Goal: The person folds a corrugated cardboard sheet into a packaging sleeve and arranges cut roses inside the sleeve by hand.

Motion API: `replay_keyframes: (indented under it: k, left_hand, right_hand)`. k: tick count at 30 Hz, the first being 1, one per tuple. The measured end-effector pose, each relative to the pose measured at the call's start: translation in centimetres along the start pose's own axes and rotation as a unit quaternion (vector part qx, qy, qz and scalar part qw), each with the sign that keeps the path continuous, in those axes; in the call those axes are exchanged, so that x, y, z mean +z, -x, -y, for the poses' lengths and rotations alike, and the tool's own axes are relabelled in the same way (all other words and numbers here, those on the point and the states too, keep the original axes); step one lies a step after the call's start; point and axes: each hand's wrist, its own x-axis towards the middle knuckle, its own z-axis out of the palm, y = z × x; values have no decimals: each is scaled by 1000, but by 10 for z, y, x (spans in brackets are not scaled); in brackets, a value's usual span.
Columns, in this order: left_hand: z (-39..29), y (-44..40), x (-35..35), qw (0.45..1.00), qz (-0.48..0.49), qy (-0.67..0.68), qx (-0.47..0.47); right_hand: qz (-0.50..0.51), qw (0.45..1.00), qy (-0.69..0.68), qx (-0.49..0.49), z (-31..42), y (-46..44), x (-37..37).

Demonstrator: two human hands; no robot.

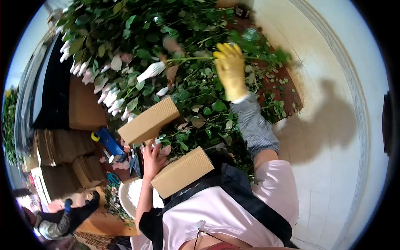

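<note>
My right hand, in a yellow glove, is closed around the green stem of a rose with a white netted sleeve over its bud. The bud points left, and the leafy end right of the glove is blurred. My bare left hand has its fingers apart, low between two corrugated cardboard pieces; the nearer cardboard piece is beside my wrist. Pink petals lie around its fingers, and a dark tool is just left of it. What its fingertips touch is hard to make out.
A large heap of leafy roses with sleeved buds covers the table. On the left are a blue tape dispenser, cyan-handled scissors, stacked cardboard and a white bucket. A person is at lower left. A wall stands right.
</note>
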Motion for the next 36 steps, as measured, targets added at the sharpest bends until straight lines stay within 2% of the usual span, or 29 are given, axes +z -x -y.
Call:
replay_keyframes:
  k: [2, 4, 7, 9, 10, 12, 13, 16, 18, 20, 21, 22, 23, 25, 26, 28, 30, 32, 34, 35, 36]
  left_hand:
    - [9, 3, 6, 1000, 10, 18, -11]
    - [10, 4, 7, 1000, 13, 14, -18]
    - [9, 4, 10, 998, -2, 39, -47]
    - [13, 5, 15, 998, -6, 41, -51]
    - [19, 11, 21, 998, 7, -36, -54]
    - [30, 16, 34, 998, -38, -55, -12]
    - [21, 11, 21, 998, -35, 36, -27]
    - [14, 9, 8, 998, -19, 30, -43]
    - [19, 8, 14, 998, -38, 34, -36]
    - [17, 7, 15, 997, -51, 35, -38]
    - [16, 7, 12, 997, -34, 45, -44]
    - [17, 6, 10, 997, -39, 50, -50]
    - [20, 8, 7, 990, -59, 116, -47]
    - [25, 16, 0, 964, -79, 248, -51]
    - [22, 20, -7, 954, -118, 263, -84]
    - [25, 33, -24, 960, -133, 204, -141]
    - [29, 48, -35, 940, -119, 229, -225]
    - [27, 55, -36, 928, -114, 231, -268]
    - [22, 55, -27, 881, -73, 321, -340]
    - [22, 57, -13, 898, -77, 307, -306]
    - [21, 56, -11, 928, -34, 234, -289]
  right_hand:
    - [23, 988, -152, -33, 14, -14, -53]
    - [156, 974, -143, -80, 29, -11, -91]
    - [256, 935, -149, -193, 61, 25, -100]
    - [409, 877, -151, -203, 93, 49, -94]
    - [396, 878, -172, -208, 92, 83, -71]
    - [422, 875, -199, -125, 83, 145, -34]
    - [398, 879, -235, -121, 92, 143, -34]
    - [425, 882, -128, -157, 120, 107, -51]
    - [363, 910, -123, -154, 124, 110, -34]
    - [410, 891, -189, -57, 105, 160, 0]
    - [415, 834, -357, 75, 74, 202, 26]
    - [402, 863, -305, 12, 91, 180, 7]
    - [409, 872, -264, -42, 85, 177, 18]
    - [450, 865, -193, -110, 90, 158, 11]
    - [505, 838, -182, -100, 95, 138, -2]
    - [552, 801, -190, -136, 93, 108, -22]
    - [641, 726, -171, -181, 117, 51, -53]
    - [577, 709, -308, -262, 168, 17, -51]
    - [561, 649, -434, -274, 229, 16, -30]
    - [559, 630, -453, -291, 246, 29, -15]
    - [557, 611, -472, -307, 256, 46, -2]
